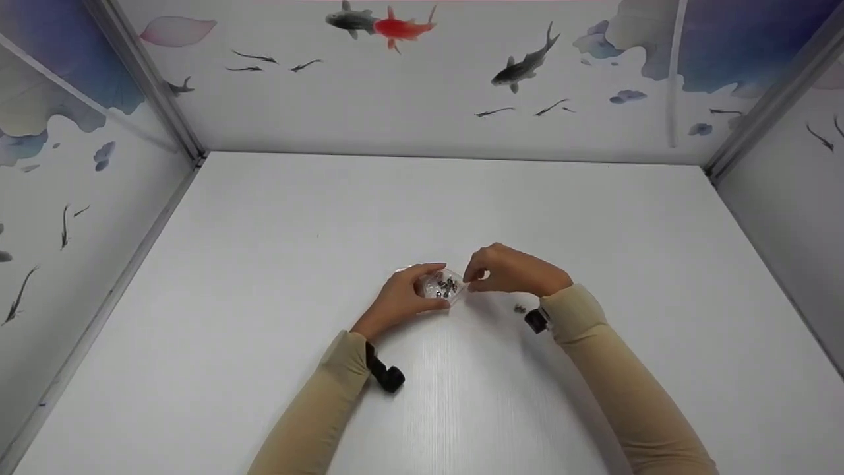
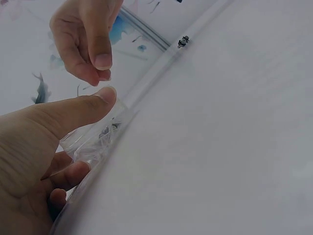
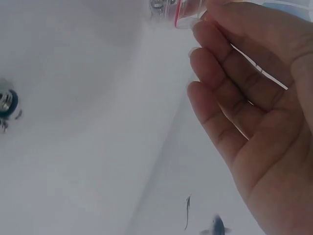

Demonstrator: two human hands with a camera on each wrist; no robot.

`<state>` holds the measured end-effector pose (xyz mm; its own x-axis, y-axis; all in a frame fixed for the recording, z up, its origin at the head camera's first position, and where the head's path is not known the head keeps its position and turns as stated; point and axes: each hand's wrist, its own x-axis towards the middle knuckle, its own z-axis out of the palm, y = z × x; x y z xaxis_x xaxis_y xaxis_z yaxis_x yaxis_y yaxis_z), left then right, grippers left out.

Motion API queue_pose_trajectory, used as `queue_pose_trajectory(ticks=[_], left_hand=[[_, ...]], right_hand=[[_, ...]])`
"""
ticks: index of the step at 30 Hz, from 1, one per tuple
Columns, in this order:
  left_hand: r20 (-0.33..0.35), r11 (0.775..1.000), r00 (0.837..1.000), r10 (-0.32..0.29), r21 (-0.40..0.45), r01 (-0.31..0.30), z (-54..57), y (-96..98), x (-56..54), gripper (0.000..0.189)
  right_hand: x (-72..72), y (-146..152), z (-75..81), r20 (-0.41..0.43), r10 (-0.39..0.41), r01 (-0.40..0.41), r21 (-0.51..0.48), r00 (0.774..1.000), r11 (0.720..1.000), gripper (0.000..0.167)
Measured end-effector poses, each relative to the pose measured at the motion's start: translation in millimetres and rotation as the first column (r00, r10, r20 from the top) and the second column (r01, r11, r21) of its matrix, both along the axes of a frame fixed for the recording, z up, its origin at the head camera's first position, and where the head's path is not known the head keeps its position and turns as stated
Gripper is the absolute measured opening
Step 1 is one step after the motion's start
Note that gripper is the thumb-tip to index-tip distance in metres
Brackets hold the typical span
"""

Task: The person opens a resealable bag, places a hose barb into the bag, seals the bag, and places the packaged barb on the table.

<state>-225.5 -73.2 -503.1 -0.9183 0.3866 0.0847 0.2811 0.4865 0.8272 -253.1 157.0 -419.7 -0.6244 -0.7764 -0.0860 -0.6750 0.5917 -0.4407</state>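
Your left hand [image 1: 399, 297] grips the clear plastic bag [image 1: 430, 288] between curled thumb and fingers, with small metal parts [image 1: 448, 286] showing through the film. The bag lies between your hands, its long axis running roughly from your left palm towards your right fingertips, and the edge with the red strip [image 3: 177, 13] faces your right hand [image 1: 511, 272]. That hand has its thumb and forefinger brought together right at this edge, the other fingers bent; you cannot tell from these views whether it pinches the film, a tiny part or nothing. Next, on the desk [image 1: 277, 264], a small cluster of loose metal parts [image 1: 519, 308] sits on your side of the right hand, just beside that wrist and well apart from your left hand, so the right is nearer. Your right wrist camera [image 1: 536, 321] hangs close by the cluster and is what crowds it; your left wrist camera [image 1: 390, 379] is well clear. Beyond both hands stands the fish-patterned back panel [image 1: 422, 105].
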Motion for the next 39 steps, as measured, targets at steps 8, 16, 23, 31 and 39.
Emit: queue_pose_trajectory(ticks=[8, 16, 23, 31, 39], left_hand=[[-0.003, 1.0, 1.0, 0.0, 0.001, 0.0, -2.0, 0.3, -1.4, 0.067], [-0.015, 1.0, 1.0, -0.012, 0.017, 0.012, -2.1, -0.1, -0.7, 0.069], [-0.006, 1.0, 1.0, -0.008, 0.001, 0.008, -0.4, 0.1, 0.0, 0.069], [0.001, 1.0, 1.0, -0.002, 0.002, 0.002, -0.1, 0.6, -0.2, 0.069], [-0.012, 1.0, 1.0, -0.003, -0.01, 0.003, 1.6, 0.7, 0.9, 0.069]], right_hand=[[2.4, 16.3, 2.3, 0.102, -0.068, 0.063, 0.056, 0.992, 0.996, 0.016], [1.4, 31.9, 1.7, 0.162, -0.115, 0.094, 0.135, 0.98, 0.986, 0.015], [3.7, 41.5, 4.0, 0.213, -0.195, 0.146, 0.226, 0.957, 0.963, 0.015], [5.2, 49.8, 2.4, 0.244, -0.233, 0.172, 0.247, 0.942, 0.954, 0.016], [5.8, 50.1, -5.2, 0.258, -0.27, 0.196, 0.279, 0.928, 0.94, 0.015]])
